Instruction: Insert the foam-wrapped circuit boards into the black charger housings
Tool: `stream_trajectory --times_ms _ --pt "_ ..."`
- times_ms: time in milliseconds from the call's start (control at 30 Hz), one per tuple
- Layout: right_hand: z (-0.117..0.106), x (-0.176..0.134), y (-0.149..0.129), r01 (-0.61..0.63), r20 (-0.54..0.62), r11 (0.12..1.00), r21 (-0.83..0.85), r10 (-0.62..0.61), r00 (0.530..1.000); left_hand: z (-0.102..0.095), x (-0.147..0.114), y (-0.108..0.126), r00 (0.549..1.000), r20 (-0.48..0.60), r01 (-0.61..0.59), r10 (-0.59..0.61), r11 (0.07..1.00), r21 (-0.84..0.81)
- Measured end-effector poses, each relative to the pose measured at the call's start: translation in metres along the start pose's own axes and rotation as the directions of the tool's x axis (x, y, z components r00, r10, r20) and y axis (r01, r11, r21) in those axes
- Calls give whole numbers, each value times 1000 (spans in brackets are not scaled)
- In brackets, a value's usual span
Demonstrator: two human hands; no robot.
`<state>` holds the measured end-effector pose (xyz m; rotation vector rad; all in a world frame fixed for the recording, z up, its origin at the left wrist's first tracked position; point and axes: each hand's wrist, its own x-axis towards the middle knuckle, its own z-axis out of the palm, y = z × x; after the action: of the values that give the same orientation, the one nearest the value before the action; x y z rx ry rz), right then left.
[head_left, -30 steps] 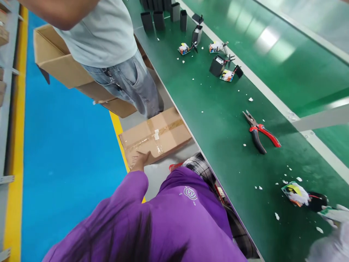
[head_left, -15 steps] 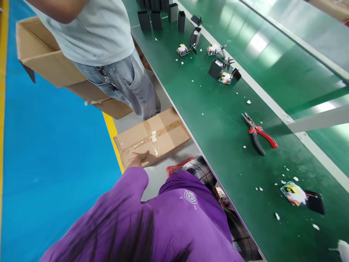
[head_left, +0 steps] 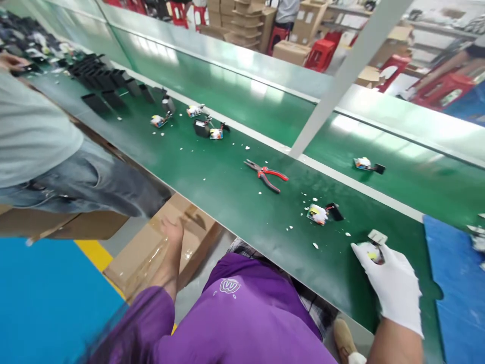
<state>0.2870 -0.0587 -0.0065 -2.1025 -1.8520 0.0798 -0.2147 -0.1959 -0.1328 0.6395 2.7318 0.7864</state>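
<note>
Green surface (head_left: 227, 172); carton (head_left: 146, 253), lower, left of pliers (head_left: 262, 173); gloved right grip (head_left: 370, 252), right of pliers, closed around board; bare left grip (head_left: 173, 230), left of pliers, over carton, closure indeterminable; board (head_left: 374, 254), right of pliers, between gloved fingers

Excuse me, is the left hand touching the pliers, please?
No, the left hand is over the cardboard box, while the pliers lie on the green table.

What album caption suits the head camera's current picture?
White-gloved right hand around a small electronic part, pliers lying on the green bench, bare left hand at a cardboard box.
</note>
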Motion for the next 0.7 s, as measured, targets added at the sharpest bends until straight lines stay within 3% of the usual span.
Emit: stream_trajectory --times_ms 67,133,233,300,333,367,433,467,500,533,600,700 --pt "4 -5 5 1 10 1000 -1 -1 1000 -8 9 28 984 -181 -14 6 999 -47" --pt "9 -10 12 17 -2 1000 17 -17 1000 -23 14 57 946 -318 -103 69 990 -92" --pt "14 -14 22 44 -84 998 46 -40 996 -41 12 102 894 -367 -325 256 935 -139" --pt "15 -15 24 80 -174 994 73 -67 982 -43 7 136 848 -280 -504 450 848 -163" --pt "14 -15 25 100 -219 991 93 -78 973 -40 4 154 793 -200 -607 576 776 -171" --pt "13 -15 25 117 -260 986 115 -84 962 -34 2 174 706 -103 -706 700 686 -178" --pt "9 -16 24 134 -314 978 161 -78 946 -20 0 212 472 113 -853 874 485 -190" --pt "8 -17 24 136 -329 974 183 -70 942 -11 0 230 364 209 -895 907 404 -192" --pt "7 -18 24 140 -334 969 204 -65 940 -3 0 246 289 287 -918 913 350 -189" --pt "5 -19 23 146 -334 963 225 -65 940 6 1 260 241 347 -931 906 317 -181" --pt "3 -21 23 158 -317 949 272 -67 946 22 5 278 202 420 -941 885 294 -168" --pt "0 -23 19 165 -295 925 343 -61 954 42 14 292 228 461 -915 857 351 -199"
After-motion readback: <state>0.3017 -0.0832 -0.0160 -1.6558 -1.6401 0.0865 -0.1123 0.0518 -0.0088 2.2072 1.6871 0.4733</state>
